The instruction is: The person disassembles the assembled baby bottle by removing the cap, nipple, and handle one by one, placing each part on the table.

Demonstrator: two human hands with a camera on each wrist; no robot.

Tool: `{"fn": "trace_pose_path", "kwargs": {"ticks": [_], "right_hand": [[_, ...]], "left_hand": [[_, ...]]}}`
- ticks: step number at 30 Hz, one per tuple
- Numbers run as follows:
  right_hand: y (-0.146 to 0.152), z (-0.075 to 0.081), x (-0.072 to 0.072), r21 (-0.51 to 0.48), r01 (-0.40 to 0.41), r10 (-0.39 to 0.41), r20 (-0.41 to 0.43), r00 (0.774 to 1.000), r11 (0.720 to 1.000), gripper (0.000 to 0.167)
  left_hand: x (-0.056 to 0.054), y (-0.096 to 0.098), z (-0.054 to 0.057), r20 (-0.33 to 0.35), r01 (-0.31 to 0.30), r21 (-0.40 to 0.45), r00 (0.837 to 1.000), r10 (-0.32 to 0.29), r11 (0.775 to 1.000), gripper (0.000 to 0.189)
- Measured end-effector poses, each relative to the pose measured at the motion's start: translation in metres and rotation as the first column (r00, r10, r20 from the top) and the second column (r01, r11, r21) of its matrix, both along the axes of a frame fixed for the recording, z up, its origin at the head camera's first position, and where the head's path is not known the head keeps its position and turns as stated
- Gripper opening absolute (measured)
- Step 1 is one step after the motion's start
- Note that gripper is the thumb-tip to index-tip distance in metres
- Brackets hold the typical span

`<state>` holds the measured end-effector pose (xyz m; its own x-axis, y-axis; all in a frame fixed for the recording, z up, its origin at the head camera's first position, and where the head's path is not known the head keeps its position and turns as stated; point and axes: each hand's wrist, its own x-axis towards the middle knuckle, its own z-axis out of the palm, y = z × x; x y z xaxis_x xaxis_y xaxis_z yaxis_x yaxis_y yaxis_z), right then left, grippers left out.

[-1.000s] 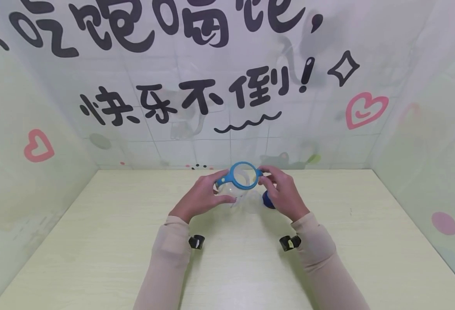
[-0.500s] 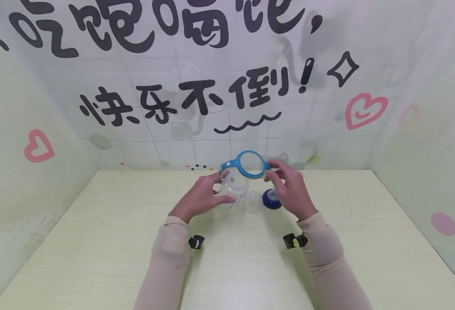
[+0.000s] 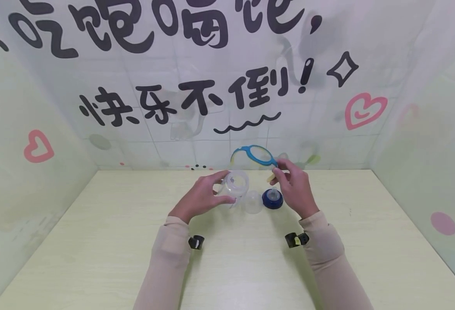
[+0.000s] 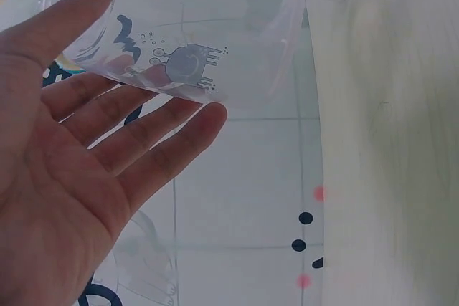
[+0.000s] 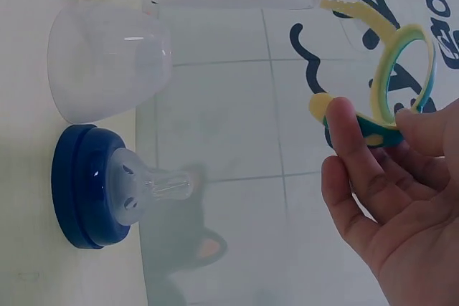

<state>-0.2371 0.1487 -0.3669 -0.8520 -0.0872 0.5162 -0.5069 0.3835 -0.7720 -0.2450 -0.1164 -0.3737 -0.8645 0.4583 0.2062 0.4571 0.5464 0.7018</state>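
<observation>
A clear baby bottle (image 3: 237, 184) with printed markings and a crab-like drawing (image 4: 188, 66) stands upright near the back of the table. My left hand (image 3: 202, 193) grips its side, thumb on one side and fingers on the other. Above and right of the bottle, my right hand (image 3: 295, 187) pinches one end of a blue and yellow bottle handle (image 5: 378, 84) with a ring in its middle. The ring is off the bottle, whose mouth is uncovered. On the table beside the bottle are a translucent dome cap (image 5: 107, 62) and a clear teat in a dark blue collar (image 5: 90, 191).
The pale wooden table (image 3: 227, 267) ends at a back wall (image 3: 196, 150) printed with large black characters. Side walls rise at left and right. A black wrist camera (image 3: 196, 242) sits at each sleeve.
My right hand has lifted the bottle handle off the bottle, up and to the right, tilting it. The bottle's mouth and the blue collar have come into view. My left hand stays put.
</observation>
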Motion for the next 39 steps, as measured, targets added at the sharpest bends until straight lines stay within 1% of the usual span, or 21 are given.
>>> {"fn": "trace_pose_path", "kwargs": {"ticks": [6, 18, 24, 32, 39], "right_hand": [[0.001, -0.003, -0.002, 0.007, 0.021, -0.021, 0.045, 0.999, 1.0, 0.018], [0.004, -0.007, -0.005, 0.045, 0.055, -0.06, 0.132, 0.989, 0.998, 0.024], [0.007, -0.009, -0.007, 0.046, 0.063, -0.069, 0.143, 0.987, 0.997, 0.027], [0.012, -0.018, -0.012, 0.09, 0.084, -0.098, 0.17, 0.981, 0.992, 0.027], [0.018, -0.025, -0.016, 0.129, 0.082, -0.107, 0.208, 0.972, 0.988, 0.027]], "left_hand": [[-0.001, 0.0, 0.0, -0.001, 0.006, 0.009, 1.0, -0.006, 1.0, 0.074], [-0.003, 0.0, -0.003, -0.003, 0.013, 0.006, 1.0, -0.013, 1.0, 0.074], [-0.003, 0.0, -0.003, -0.002, 0.011, 0.007, 1.0, -0.011, 1.0, 0.073], [-0.002, 0.0, -0.003, -0.006, 0.012, 0.005, 1.0, -0.012, 1.0, 0.073], [-0.004, 0.0, -0.003, -0.024, 0.014, -0.002, 1.0, -0.014, 1.0, 0.073]]}}
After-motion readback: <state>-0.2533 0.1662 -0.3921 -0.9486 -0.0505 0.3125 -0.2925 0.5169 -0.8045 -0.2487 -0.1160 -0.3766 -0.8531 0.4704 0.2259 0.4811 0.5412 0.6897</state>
